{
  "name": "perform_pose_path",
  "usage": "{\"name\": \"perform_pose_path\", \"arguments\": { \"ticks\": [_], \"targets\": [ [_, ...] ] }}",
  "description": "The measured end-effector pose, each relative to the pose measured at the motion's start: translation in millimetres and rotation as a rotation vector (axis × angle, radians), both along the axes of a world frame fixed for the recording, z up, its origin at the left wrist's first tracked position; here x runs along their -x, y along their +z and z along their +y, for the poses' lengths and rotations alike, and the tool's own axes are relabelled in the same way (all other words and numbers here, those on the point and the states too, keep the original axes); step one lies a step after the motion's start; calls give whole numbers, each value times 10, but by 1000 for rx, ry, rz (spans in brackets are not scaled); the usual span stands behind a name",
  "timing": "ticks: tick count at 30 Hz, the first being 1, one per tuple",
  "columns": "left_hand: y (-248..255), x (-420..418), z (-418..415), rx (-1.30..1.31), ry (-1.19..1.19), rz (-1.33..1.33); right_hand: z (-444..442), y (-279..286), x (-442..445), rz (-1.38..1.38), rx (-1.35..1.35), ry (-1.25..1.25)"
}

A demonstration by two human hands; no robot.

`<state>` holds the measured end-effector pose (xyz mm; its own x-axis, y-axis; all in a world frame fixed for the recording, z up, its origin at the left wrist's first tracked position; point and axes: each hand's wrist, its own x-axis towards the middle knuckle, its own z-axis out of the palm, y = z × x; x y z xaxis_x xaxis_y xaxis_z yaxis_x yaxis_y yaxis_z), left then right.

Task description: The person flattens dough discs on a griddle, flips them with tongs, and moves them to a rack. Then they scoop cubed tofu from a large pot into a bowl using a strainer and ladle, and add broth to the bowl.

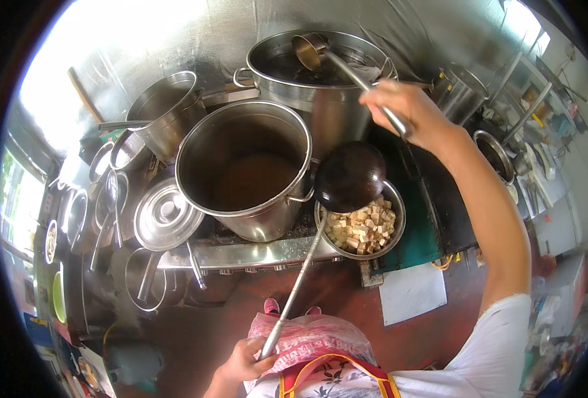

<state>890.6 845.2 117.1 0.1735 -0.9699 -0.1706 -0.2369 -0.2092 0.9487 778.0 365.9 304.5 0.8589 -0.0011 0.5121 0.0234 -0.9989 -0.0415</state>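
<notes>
My right hand (pixel 408 112) grips the metal handle of a deep ladle (pixel 310 52), whose cup is over the large two-handled stockpot (pixel 279 89) at the back. Dark liquid shows in that pot. My left hand (pixel 249 358) is closed around the long handle of a dark, round-bottomed strainer or ladle (pixel 351 176), with its bowl partly above a steel bowl (pixel 402 219) of pale cubed food (pixel 366 229). Left of this bowl stands a tall steel stockpot (pixel 244 107) with brownish contents low inside.
A steel pot (pixel 162 99) stands at the back left, a lid (pixel 167 214) and several pans and ladles at the left. Another tall pot (pixel 458 89) is at the back right, near a small round pot (pixel 494 154). The stove's steel front edge (pixel 254 254) runs before me.
</notes>
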Motion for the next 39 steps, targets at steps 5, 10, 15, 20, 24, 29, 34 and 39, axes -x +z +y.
{"name": "perform_pose_path", "arguments": {
  "ticks": [5, 10, 15, 20, 24, 29, 34, 39],
  "targets": [
    [69, -252, 98, -2, 253, 209, 289, 118, 328, 167, 140, -155],
    [222, -648, 271, 136, 495, 326, 818, 231, 372, -345, -130, -188],
    [246, -1184, 398, 105, 565, 148, 1338, 462, 792, -687, -905, -316],
    [192, -1581, 570, 123, 630, 69, 1817, 505, 303, -277, -910, -243],
    [117, -1868, 564, 121, 601, 130, 1988, 414, -578, 149, -515, -72],
    [-83, -2154, 654, 63, 541, 61, 1963, 158, -1298, 427, -392, -74],
    [-150, -2338, 714, -5, 541, 145, 1740, -120, -1810, 444, -449, -252],
    [-202, -2477, 743, 71, 484, 162, 1502, -781, -2056, 431, -1015, -657]
  ]
}}
